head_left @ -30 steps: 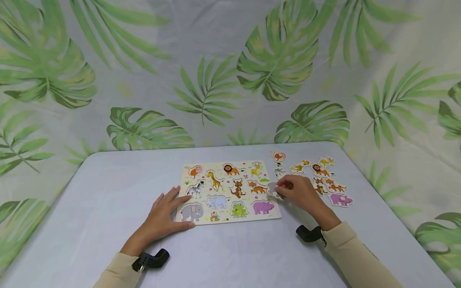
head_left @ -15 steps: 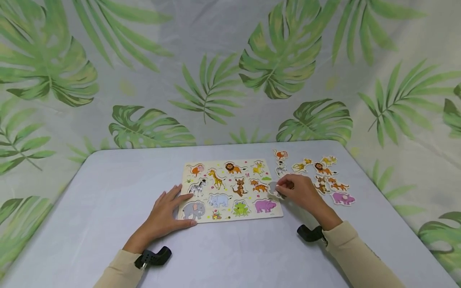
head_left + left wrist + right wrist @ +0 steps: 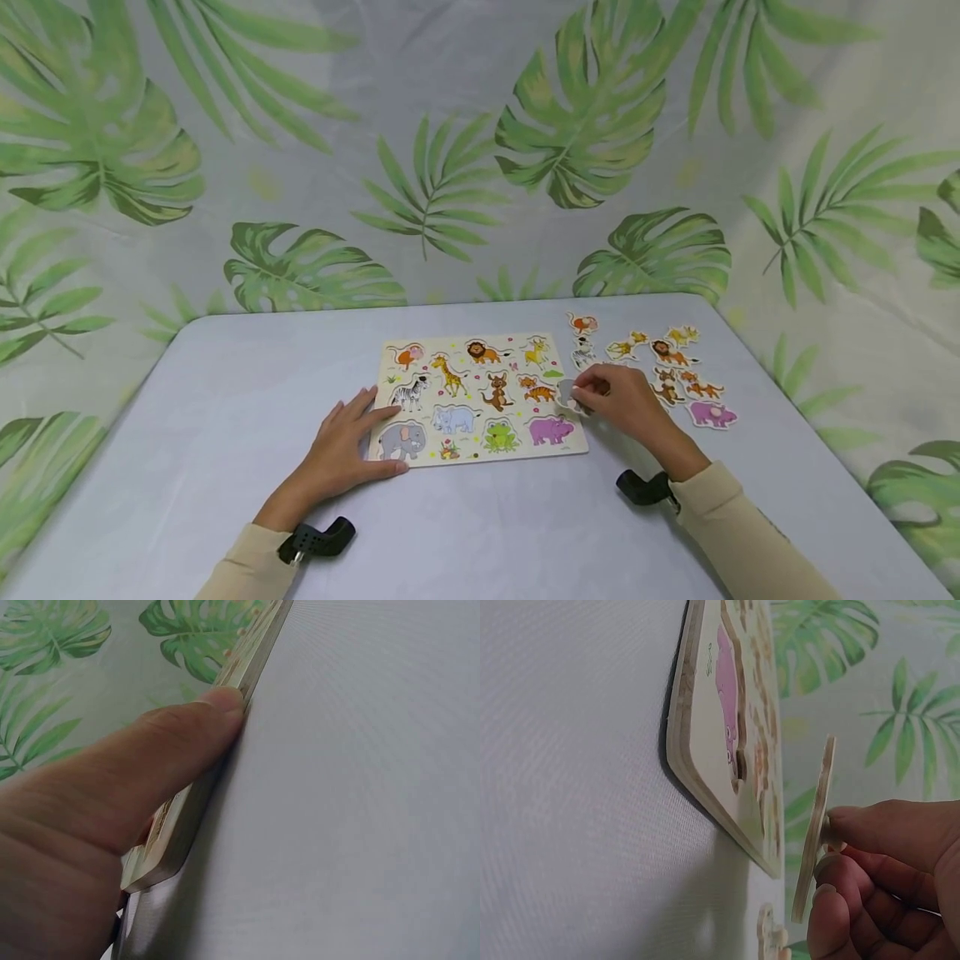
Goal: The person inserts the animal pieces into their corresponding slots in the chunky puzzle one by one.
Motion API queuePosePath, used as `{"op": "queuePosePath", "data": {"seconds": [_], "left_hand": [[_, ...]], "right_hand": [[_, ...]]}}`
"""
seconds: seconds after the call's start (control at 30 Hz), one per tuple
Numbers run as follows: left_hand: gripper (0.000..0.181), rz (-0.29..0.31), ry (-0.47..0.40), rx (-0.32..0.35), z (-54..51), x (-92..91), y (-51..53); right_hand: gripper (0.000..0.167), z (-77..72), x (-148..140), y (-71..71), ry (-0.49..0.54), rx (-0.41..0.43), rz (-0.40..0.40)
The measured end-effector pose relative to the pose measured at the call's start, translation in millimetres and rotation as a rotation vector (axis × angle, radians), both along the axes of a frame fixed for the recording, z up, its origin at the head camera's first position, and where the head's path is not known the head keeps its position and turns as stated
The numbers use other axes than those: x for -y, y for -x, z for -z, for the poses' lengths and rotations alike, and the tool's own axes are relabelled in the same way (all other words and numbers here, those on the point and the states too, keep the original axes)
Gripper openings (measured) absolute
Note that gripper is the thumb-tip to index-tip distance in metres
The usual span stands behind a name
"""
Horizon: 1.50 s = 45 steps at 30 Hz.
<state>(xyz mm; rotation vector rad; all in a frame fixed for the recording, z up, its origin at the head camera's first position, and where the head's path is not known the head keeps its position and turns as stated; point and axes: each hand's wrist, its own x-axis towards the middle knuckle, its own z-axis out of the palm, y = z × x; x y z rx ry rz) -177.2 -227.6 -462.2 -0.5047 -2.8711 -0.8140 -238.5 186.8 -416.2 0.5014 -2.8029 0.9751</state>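
A pale wooden puzzle board with animal-shaped recesses lies flat on the table. My left hand rests at its left front corner, fingers spread over the left edge. In the left wrist view the thumb presses against the board's front edge. Just off the board's right side, my right hand pinches a grey animal puzzle piece, whose picture is partly covered by the fingers. The right wrist view shows this puzzle piece edge-on and tilted up, gripped by its small knob and apart from the board.
Right of the board lie several loose pieces, among them a purple hippo, a lion, a tiger, a kangaroo, a giraffe, a zebra and a monkey. A leaf-patterned cloth hangs behind the table.
The head view shifts slightly. Both hands, the board and the grey puzzle piece keep nearly the same places.
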Motion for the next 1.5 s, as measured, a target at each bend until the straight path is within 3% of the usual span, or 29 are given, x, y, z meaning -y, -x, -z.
{"op": "queuePosePath", "data": {"seconds": [0.7, 1.5], "left_hand": [[0.085, -0.006, -0.001, 0.013, 0.9, -0.2, 0.0], [0.087, -0.040, -0.009, -0.019, 0.6, -5.5, -3.1]], "right_hand": [[0.011, -1.7, 11, -5.6, -0.003, 0.026, -0.015], [0.008, -4.5, 34, -11.0, 0.038, -0.041, -0.109]]}}
